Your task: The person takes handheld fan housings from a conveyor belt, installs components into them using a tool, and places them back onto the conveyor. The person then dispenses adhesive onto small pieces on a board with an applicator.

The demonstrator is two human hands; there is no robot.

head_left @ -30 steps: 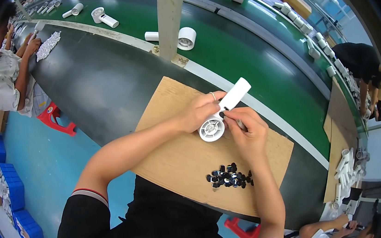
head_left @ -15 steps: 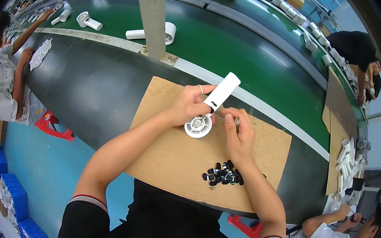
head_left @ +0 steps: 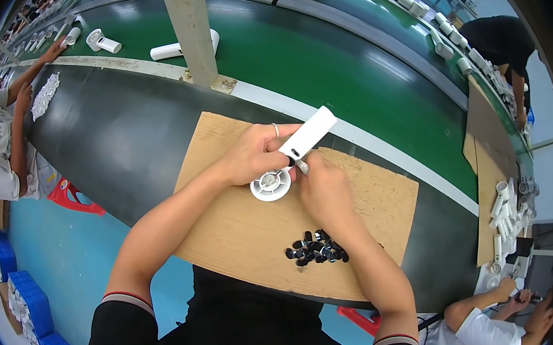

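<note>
Here, by the left hand (head_left: pixel 251 156) the white device (head_left: pixel 309 132) is gripped, its round head (head_left: pixel 270 181) lying at five o'clock from those fingers, its handle pointed toward two; they are closed on its neck. At five o'clock from the head, black pieces (head_left: pixel 317 248) are heaped on the cardboard (head_left: pixel 228 228). By the right hand (head_left: pixel 325 189), at three o'clock, a small greyish tool (head_left: pixel 302 166) is pinched between drawn-together fingers, near the neck.

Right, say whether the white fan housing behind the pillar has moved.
Yes, the white fan housing has moved left against the pillar, which now mostly hides its round head.
</note>
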